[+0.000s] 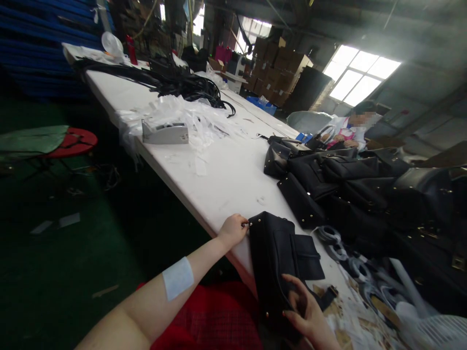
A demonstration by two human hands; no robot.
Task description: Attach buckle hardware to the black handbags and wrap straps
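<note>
A black handbag (272, 253) with gold-coloured studs lies on its side at the front edge of the white table, a flat pocket or flap facing right. At its far left corner my left hand (234, 230) is closed in a pinch. Something small and shiny shows at those fingertips, too small to name. My right hand (308, 313) curves around the bag's near end, thumb and fingers bent against the black material. A strap with a buckle (330, 295) sticks out beside that hand, partly hidden.
A large heap of black bags (339, 180) fills the table's right side. Rolls of tape or strapping (330, 238) and scraps lie nearer. Farther along sit a grey tape dispenser (166, 133), white plastic film (175, 114) and black straps (175, 82). A co-worker (352, 129) sits beyond the heap. A red stool (76, 143) stands left.
</note>
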